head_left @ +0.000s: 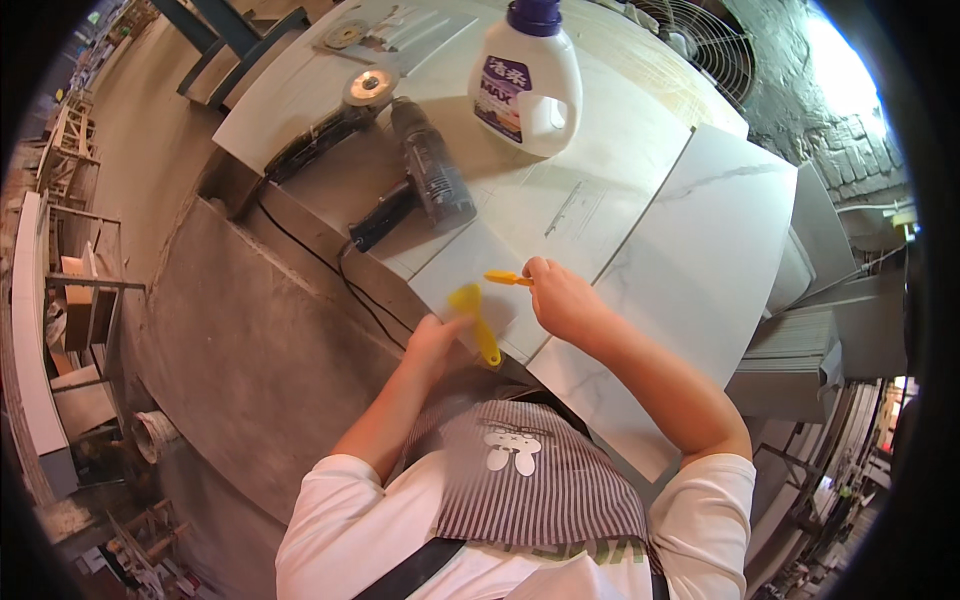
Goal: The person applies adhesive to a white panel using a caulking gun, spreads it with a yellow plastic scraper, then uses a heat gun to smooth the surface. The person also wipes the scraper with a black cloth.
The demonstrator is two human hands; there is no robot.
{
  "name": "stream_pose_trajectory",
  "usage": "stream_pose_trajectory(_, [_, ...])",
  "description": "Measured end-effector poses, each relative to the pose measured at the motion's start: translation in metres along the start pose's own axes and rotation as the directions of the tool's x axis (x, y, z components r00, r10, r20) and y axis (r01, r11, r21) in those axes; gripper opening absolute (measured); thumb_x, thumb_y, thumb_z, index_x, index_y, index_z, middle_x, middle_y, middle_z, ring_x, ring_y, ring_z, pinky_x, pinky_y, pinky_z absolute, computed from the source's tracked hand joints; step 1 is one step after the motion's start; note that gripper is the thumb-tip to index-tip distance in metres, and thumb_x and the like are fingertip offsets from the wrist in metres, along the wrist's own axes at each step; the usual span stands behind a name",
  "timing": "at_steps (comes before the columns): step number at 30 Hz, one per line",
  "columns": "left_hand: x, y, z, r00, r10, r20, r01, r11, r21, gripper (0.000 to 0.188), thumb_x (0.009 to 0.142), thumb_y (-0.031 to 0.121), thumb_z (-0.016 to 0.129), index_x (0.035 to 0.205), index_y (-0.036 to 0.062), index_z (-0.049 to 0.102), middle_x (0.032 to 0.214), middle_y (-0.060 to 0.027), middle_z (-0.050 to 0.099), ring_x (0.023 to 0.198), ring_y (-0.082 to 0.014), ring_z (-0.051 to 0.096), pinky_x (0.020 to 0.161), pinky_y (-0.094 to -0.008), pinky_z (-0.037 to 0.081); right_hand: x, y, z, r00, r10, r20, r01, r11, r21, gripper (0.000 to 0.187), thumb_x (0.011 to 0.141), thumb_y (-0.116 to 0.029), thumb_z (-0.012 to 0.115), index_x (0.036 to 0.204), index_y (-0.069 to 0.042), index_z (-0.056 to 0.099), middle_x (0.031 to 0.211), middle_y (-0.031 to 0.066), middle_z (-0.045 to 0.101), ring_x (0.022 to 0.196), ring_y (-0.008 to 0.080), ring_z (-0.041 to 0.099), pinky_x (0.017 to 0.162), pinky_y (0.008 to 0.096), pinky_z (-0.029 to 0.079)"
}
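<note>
My left hand [432,342] pinches a yellow plastic scraper [486,338] at the near edge of the tiled table. The scraper's wide end is blurred by motion and points away from me; its handle, with a hole at the end, points toward me. A little farther right, my right hand [562,302] is closed around a slim orange-yellow tool [507,278]. Its rounded end sticks out to the left, and my fingers cover the rest, so its kind does not show. Both hands are over a pale tile [455,262].
Beyond my hands lie a heat-gun-shaped power tool [432,168] and an angle grinder [325,132], with a black cord hanging over the near edge. A white jug [540,75] with a purple cap stands farther back. A large marbled tile [690,250] lies right; a fan [700,45] stands behind.
</note>
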State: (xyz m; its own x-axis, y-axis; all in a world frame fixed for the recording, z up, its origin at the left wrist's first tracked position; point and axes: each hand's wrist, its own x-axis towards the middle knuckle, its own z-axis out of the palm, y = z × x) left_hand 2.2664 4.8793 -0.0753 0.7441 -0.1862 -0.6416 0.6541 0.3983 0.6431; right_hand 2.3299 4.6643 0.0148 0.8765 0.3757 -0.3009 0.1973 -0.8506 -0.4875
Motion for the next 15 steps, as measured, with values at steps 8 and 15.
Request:
stream_pose_trajectory(8, [-0.032,0.021,-0.008,0.987,-0.146,-0.06,0.158,0.922,0.352,0.031,0.09,0.023,0.063,0.109,-0.0008,0.058,0.093,-0.0087,0.065,0.081,-0.018,0.064,0.066,-0.0308,0.054,-0.017,-0.02,-0.02,0.977,-0.145,-0.159,0.096,0.956,-0.278,0.03,0.085,-0.01,0.056,0.114,-0.003,0.053,0.105,0.0175,0.059,0.103,0.0345,0.056,0.09,0.0441,0.044])
stream_pose_trajectory(15, [-0.035,-0.039,-0.012,0.753,-0.193,0.629,-0.28,0.771,0.571,0.03,0.082,0.016,0.072,0.105,0.0,0.062,0.099,-0.0057,0.065,0.089,-0.0153,0.06,0.08,-0.0298,0.05,-0.142,-0.077,-0.061,0.957,-0.205,0.204,0.039,0.791,0.61,0.032,0.09,-0.014,0.048,0.115,0.005,0.056,0.11,0.0221,0.061,0.106,0.0366,0.056,0.092,0.0412,0.045])
